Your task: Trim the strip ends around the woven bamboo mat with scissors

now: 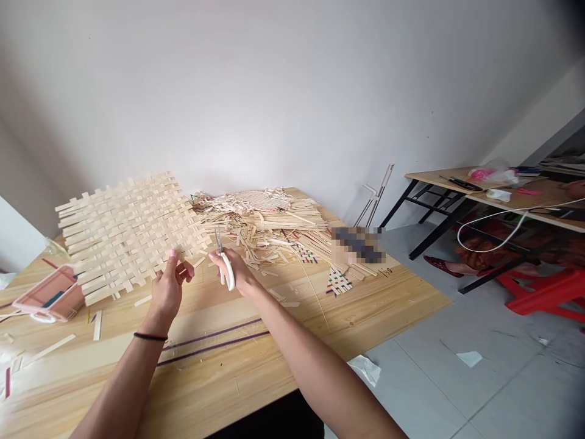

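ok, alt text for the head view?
A person's left hand holds up a woven mat of pale strips while the right hand grips white-handled scissors, blades pointing up. Loose strips lie heaped beyond on a wooden table, with a pink basket at the left.

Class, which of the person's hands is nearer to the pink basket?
Left. The left hand, holding the mat by its edge, is to the right of the basket; the right hand, holding scissors, is farther to the right.
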Motion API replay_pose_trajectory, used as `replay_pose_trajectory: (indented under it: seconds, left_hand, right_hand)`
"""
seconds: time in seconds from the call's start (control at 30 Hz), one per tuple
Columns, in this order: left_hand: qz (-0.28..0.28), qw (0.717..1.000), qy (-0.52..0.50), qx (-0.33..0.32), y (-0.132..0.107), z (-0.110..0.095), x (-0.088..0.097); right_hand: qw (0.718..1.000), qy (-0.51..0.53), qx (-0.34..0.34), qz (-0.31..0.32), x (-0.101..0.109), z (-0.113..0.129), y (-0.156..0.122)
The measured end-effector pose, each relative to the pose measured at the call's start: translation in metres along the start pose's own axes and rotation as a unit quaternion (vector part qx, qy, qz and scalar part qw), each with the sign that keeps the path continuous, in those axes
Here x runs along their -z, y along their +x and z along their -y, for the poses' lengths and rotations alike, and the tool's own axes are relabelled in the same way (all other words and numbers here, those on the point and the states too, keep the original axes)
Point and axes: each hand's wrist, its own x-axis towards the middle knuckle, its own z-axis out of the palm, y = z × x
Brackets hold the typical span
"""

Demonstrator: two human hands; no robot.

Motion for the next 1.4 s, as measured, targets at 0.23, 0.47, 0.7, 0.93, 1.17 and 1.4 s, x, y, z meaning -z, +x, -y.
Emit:
replay_pose_trajectory:
  seconds: [0.23,0.47,0.7,0.93,1.17,1.4]
  left_hand:
    - [0.008,1.0,0.007,0.003,0.002,0.003,0.002]
    - [0.03,0.999,0.016,0.007,0.0,0.002,0.003]
    - [0.042,0.999,0.016,0.015,-0.001,0.001,0.003]
    - [0.037,0.999,0.014,0.014,-0.002,0.0,0.002]
    - [0.041,0.999,0.013,0.016,-0.003,-0.001,0.001]
    - [0.035,0.999,0.012,0.015,-0.002,-0.002,0.001]
  right_hand:
    - [0.998,-0.048,0.017,0.028,0.0,0.008,-0.006]
    - [0.997,-0.072,0.034,0.022,-0.001,0.012,-0.006]
    - [0.996,-0.085,0.039,0.006,-0.002,0.014,-0.007]
    - [0.992,-0.116,0.04,0.003,0.0,0.009,-0.004]
    - [0.988,-0.147,0.053,-0.008,0.002,0.003,-0.002]
    - [0.986,-0.157,0.061,-0.004,0.002,0.004,-0.002]
